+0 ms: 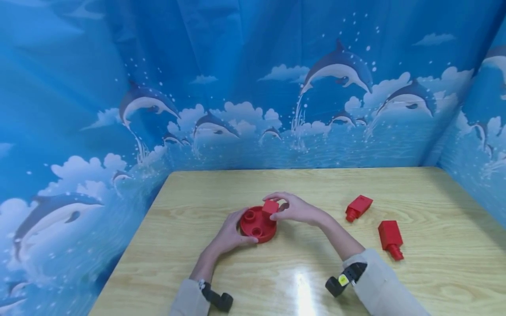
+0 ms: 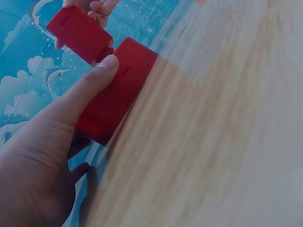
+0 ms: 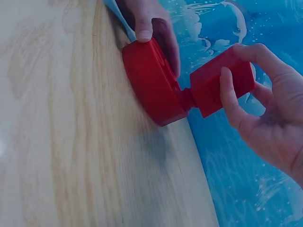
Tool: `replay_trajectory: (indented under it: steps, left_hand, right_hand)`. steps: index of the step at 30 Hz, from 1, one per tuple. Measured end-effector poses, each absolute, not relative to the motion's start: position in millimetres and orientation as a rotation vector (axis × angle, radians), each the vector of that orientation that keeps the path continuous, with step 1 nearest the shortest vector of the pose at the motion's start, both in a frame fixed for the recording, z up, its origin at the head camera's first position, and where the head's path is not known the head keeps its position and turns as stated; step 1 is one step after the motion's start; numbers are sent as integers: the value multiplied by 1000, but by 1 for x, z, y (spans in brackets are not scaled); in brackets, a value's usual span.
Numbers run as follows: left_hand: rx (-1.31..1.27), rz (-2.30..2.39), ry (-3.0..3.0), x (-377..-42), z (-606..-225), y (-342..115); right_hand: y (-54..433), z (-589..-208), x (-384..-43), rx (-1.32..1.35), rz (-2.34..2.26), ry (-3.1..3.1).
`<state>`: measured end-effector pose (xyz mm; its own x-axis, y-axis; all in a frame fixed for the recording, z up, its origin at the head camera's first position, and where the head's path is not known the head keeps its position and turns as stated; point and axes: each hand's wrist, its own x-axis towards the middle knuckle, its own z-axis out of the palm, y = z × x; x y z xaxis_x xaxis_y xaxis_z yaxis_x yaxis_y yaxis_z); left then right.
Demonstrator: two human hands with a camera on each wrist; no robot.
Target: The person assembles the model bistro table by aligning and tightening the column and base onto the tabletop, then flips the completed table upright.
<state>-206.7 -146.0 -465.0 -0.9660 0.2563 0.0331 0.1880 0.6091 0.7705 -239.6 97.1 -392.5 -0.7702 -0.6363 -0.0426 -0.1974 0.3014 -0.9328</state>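
A red round base with raised ring sockets lies on the table, and my left hand grips its left side. In the left wrist view the thumb presses the near rim of the base. My right hand pinches a red rectangular block over the far right part of the base. In the right wrist view the block points its narrow threaded end at the base, right at the socket side. The fingertips hold the block by its wide end.
Two more red blocks with threaded ends lie at the right of the wooden table: one farther back, the other nearer. A blue dolphin-print curtain hangs behind the table and along its sides.
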Motion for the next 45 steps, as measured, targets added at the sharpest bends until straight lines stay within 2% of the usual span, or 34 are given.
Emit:
replay_trajectory:
  steps: [10,15,24,31,45]
  left_hand:
    - [406,1310,2760,-208,-466,-147]
    - [407,1305,2755,-208,-466,-146]
    - [441,1321,2744,-210,-468,-147]
    - [424,1328,2739,-208,-468,-147]
    - [463,1343,2736,-209,-469,-148]
  right_hand:
    - [81,-401,-242,-562,-1542,2379]
    - [76,-405,-243,-551,-1669,2292]
    - [77,-395,-238,-609,-1721,2184]
    - [76,-411,-248,-616,-1747,2139]
    - [83,-402,-258,-855,-1485,2266]
